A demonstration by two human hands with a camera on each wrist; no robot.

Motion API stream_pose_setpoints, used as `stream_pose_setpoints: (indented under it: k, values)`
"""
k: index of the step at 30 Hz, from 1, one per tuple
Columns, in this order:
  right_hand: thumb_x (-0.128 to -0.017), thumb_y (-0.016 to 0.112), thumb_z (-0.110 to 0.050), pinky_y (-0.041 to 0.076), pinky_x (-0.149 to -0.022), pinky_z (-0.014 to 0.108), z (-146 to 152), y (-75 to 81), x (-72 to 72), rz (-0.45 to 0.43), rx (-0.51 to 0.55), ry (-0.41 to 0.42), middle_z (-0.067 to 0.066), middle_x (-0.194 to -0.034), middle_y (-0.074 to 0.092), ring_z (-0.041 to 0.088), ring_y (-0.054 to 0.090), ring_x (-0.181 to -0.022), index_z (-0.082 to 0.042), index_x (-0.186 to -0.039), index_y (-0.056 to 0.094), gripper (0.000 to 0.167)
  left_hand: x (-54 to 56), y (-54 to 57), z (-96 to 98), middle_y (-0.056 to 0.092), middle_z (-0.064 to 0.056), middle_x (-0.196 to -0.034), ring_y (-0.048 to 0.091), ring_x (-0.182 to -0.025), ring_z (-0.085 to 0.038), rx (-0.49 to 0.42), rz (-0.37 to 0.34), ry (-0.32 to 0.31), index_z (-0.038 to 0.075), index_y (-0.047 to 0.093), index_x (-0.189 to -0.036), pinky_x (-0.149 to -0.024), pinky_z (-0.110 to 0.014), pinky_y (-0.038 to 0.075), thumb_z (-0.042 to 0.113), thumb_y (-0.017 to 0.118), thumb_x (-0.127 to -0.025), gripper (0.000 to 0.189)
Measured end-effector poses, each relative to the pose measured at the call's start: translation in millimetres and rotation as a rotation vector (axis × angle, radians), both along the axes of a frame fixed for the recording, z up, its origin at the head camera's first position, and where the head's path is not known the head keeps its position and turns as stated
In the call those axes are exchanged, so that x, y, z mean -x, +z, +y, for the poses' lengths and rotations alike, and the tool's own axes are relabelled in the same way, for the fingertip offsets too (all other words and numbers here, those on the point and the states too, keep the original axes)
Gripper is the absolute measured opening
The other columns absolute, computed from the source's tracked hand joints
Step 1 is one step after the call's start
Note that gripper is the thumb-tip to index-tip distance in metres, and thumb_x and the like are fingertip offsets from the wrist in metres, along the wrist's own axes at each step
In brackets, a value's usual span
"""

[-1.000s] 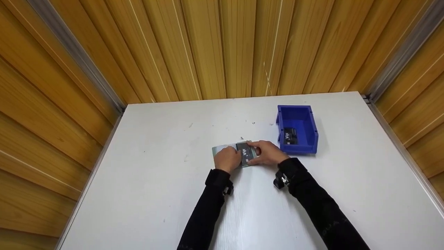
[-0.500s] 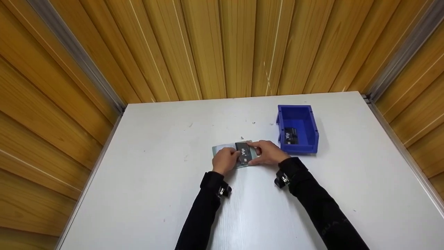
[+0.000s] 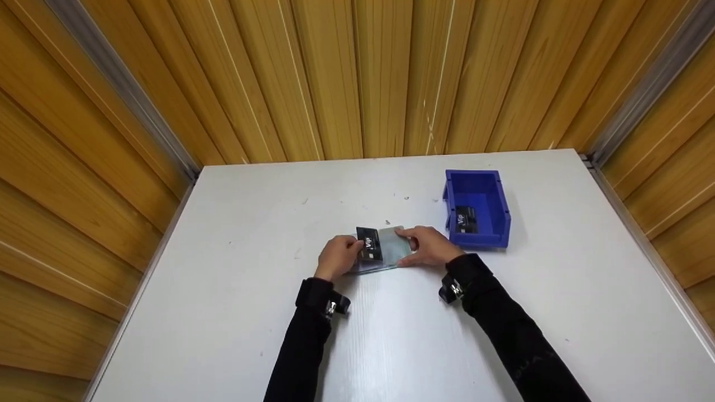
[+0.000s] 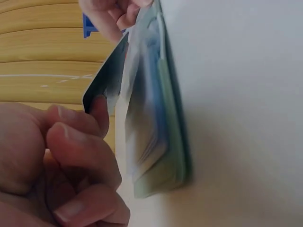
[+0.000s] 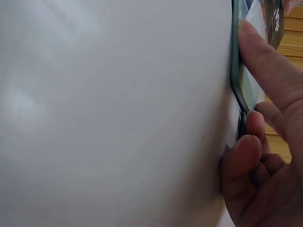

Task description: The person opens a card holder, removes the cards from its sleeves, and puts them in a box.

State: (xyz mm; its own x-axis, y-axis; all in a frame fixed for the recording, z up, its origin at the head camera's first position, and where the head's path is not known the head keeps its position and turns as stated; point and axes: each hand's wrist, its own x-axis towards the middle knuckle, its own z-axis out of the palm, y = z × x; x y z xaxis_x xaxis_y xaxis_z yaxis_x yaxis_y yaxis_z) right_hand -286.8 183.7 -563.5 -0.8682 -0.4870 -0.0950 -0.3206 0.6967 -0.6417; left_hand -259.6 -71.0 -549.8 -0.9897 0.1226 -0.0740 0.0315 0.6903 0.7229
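Note:
My left hand (image 3: 337, 257) pinches a black card (image 3: 371, 245) printed "Vip" by its left side, between thumb and fingers. In the left wrist view the card (image 4: 106, 78) stands tilted above a green card holder (image 4: 173, 137) with clear sleeves, and other cards show inside it. The holder (image 3: 395, 247) lies open on the white table in the head view, its left part mostly hidden by the card and left hand. My right hand (image 3: 434, 247) grips its right end, thumb at the near edge and fingers at the far edge.
A blue plastic bin (image 3: 492, 241) stands to the right, just beyond the right hand. Inside it lies another black "Vip" card (image 3: 466, 219). Wood-patterned panels (image 3: 346, 78) rise behind the table (image 3: 234, 312) and at both sides.
My left hand has moved left, taking the black card off the holder's right part and uncovering the clear sleeve there. The right hand stays at the holder's right end.

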Motion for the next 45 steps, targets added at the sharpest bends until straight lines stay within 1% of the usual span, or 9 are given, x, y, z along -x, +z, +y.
stream_pose_setpoints:
  k: [7, 18, 25, 33, 36, 38, 40, 43, 45]
  values:
    - [-0.078, 0.092, -0.031, 0.037, -0.07, 0.029, 0.4, -0.4, 2.4, 0.0, -0.009, -0.003, 0.002, -0.082, 0.051, 0.013, 0.043, -0.075, -0.008, -0.152, 0.051, 0.087, 0.9, 2.2, -4.9, 0.051, 0.005, -0.061, 0.048, -0.059, -0.012, -0.07, -0.02, -0.017, 0.012, 0.06, -0.071, -0.06, -0.026, 0.038, 0.025, 0.058, -0.106, 0.038]
    - [-0.076, 0.093, -0.031, 0.04, -0.068, 0.028, -0.4, -4.3, 2.7, -0.002, -0.012, -0.022, 0.002, -0.084, 0.053, 0.014, 0.046, -0.077, -0.01, -0.151, 0.053, 0.088, -2.4, 46.1, 6.5, 0.053, 0.004, -0.06, 0.044, -0.05, -0.011, -0.294, 0.004, -0.07, 0.013, 0.059, -0.077, -0.05, -0.024, 0.034, 0.028, 0.054, -0.109, 0.036]
    - [-0.077, 0.093, -0.031, 0.041, -0.07, 0.03, -1.8, -4.4, 0.1, -0.014, -0.037, -0.034, 0.001, -0.085, 0.053, 0.015, 0.047, -0.079, -0.013, -0.153, 0.051, 0.089, -4.4, 45.3, 8.7, 0.053, 0.005, -0.06, 0.043, -0.05, -0.01, -0.347, -0.023, -0.058, 0.011, 0.06, -0.078, -0.048, -0.023, 0.034, 0.027, 0.054, -0.109, 0.035]
    - [-0.081, 0.09, -0.032, 0.041, -0.071, 0.03, -3.4, 4.2, 0.8, -0.022, -0.045, -0.004, 0.002, -0.083, 0.055, 0.015, 0.048, -0.077, -0.009, -0.154, 0.049, 0.086, -4.1, 42.1, 8.1, 0.053, 0.005, -0.06, 0.043, -0.048, -0.01, -0.371, 0.005, -0.08, 0.011, 0.06, -0.08, -0.049, -0.023, 0.034, 0.027, 0.053, -0.11, 0.035]
    - [-0.092, 0.08, -0.024, 0.045, -0.069, 0.028, -3.2, 8.6, 1.4, -0.006, 0.037, -0.055, 0.004, -0.085, 0.061, 0.013, 0.053, -0.074, -0.004, -0.152, 0.051, 0.07, -3.3, 40.2, 7.4, 0.053, 0.005, -0.06, 0.043, -0.048, -0.009, -0.372, 0.007, -0.08, 0.012, 0.059, -0.079, -0.048, -0.023, 0.034, 0.027, 0.053, -0.11, 0.035]
    - [-0.101, 0.067, -0.021, 0.05, -0.065, 0.028, -5.9, 13.2, 0.8, -0.024, 0.162, -0.151, 0.008, -0.086, 0.064, 0.014, 0.057, -0.07, -0.002, -0.149, 0.053, 0.053, -2.7, 38.7, 7.0, 0.053, 0.005, -0.06, 0.043, -0.048, -0.009, -0.373, 0.008, -0.08, 0.012, 0.059, -0.078, -0.048, -0.023, 0.033, 0.027, 0.053, -0.109, 0.035]
    - [-0.109, 0.053, -0.024, 0.054, -0.06, 0.029, -12.9, 19.6, -0.3, -0.088, 0.339, -0.267, 0.012, -0.087, 0.064, 0.015, 0.058, -0.066, 0.0, -0.145, 0.054, 0.043, -2.2, 37.0, 7.4, 0.053, 0.004, -0.06, 0.043, -0.048, -0.01, -0.375, 0.009, -0.078, 0.011, 0.059, -0.078, -0.048, -0.023, 0.033, 0.026, 0.053, -0.109, 0.036]
    - [-0.114, 0.036, -0.037, 0.06, -0.056, 0.033, -30.3, 30.1, -3.4, -0.252, 0.597, -0.407, 0.012, -0.087, 0.06, 0.017, 0.061, -0.061, -0.001, -0.142, 0.048, 0.048, -1.9, 34.8, 9.8, 0.053, 0.004, -0.059, 0.042, -0.048, -0.01, -0.367, 0.003, -0.068, 0.01, 0.06, -0.078, -0.048, -0.023, 0.032, 0.026, 0.054, -0.109, 0.036]
    - [-0.113, 0.031, -0.046, 0.061, -0.054, 0.034, -44.0, 34.8, -5.9, -0.353, 0.696, -0.459, 0.01, -0.088, 0.057, 0.017, 0.061, -0.058, -0.002, -0.137, 0.045, 0.052, -2.0, 33.2, 12.6, 0.054, 0.005, -0.059, 0.043, -0.048, -0.01, -0.351, -0.005, -0.067, 0.01, 0.06, -0.078, -0.047, -0.023, 0.032, 0.026, 0.054, -0.109, 0.036]
